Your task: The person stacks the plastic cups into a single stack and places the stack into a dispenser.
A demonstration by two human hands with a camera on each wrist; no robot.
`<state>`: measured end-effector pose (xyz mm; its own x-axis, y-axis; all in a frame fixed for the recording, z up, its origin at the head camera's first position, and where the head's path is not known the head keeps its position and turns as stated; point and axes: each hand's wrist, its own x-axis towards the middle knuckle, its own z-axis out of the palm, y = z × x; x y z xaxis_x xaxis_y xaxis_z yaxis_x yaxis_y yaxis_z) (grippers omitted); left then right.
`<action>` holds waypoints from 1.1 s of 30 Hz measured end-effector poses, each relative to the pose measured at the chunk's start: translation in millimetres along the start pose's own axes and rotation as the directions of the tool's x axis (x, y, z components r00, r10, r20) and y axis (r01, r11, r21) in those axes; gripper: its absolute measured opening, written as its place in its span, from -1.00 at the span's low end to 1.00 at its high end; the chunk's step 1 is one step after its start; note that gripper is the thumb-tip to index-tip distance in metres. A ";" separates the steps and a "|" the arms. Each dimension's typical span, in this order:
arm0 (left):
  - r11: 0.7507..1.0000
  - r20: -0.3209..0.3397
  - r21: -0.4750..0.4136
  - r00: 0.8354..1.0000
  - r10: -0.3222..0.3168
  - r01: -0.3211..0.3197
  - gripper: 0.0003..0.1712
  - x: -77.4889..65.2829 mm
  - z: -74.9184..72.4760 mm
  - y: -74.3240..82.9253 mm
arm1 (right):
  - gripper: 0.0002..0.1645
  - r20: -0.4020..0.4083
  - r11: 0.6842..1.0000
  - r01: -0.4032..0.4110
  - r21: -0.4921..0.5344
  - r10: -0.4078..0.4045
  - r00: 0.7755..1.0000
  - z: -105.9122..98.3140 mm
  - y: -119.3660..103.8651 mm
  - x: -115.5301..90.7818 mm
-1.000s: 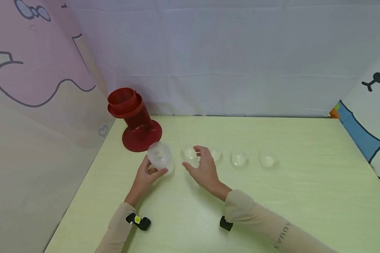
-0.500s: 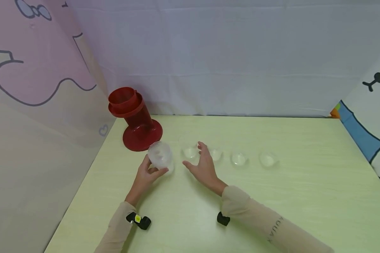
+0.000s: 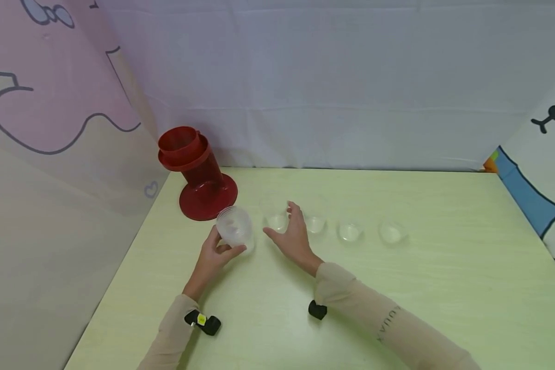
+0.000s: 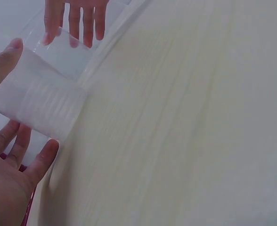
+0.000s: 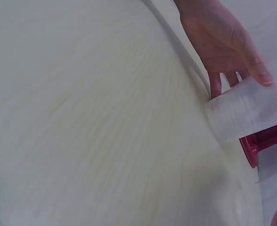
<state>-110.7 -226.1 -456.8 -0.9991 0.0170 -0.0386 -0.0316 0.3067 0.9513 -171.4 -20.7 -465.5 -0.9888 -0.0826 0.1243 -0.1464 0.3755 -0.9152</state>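
My left hand (image 3: 213, 258) grips a stack of nested clear plastic cups (image 3: 234, 226), thumb on one side and fingers on the other. In the left wrist view the stack (image 4: 46, 96) shows its ringed rims between thumb and fingers. My right hand (image 3: 297, 239) reaches round the leftmost single clear cup (image 3: 274, 220), thumb and fingers spread on either side of it. Through that cup's clear wall, the left wrist view shows the fingers of the right hand (image 4: 84, 19) fairly straight. More clear cups, including one (image 3: 350, 231), stand in a row to the right.
A red stand with a round base and a tube-like top (image 3: 203, 187) is at the back left, just behind the stack. Beyond the pale table (image 3: 444, 288) hangs a white cloth (image 3: 333, 92). A printed drape (image 3: 74, 123) borders the left side.
The right hand has moved slightly forward and left, bringing its thumb and fingers closer about the leftmost cup. The left hand and its stack have stayed put.
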 end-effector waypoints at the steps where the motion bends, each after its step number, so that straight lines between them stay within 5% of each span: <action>1: 1.000 -0.001 0.000 1.000 0.001 -0.001 -0.08 0.0 0.2 0.2 | 0.03 -0.002 1.000 -0.003 0.000 0.003 1.000 0.8 0.1 1.2; 33: 1.000 -0.003 -0.004 1.000 0.026 -0.026 -0.09 1.3 0.5 -1.4 | -0.22 -0.010 0.998 0.037 0.051 -0.036 0.999 4.1 3.8 14.7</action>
<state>-111.9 -226.0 -458.3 -0.9997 0.0224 -0.0132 -0.0058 0.3022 0.9532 -186.4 -24.2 -468.7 -0.9831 -0.0872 0.1612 -0.1811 0.3246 -0.9284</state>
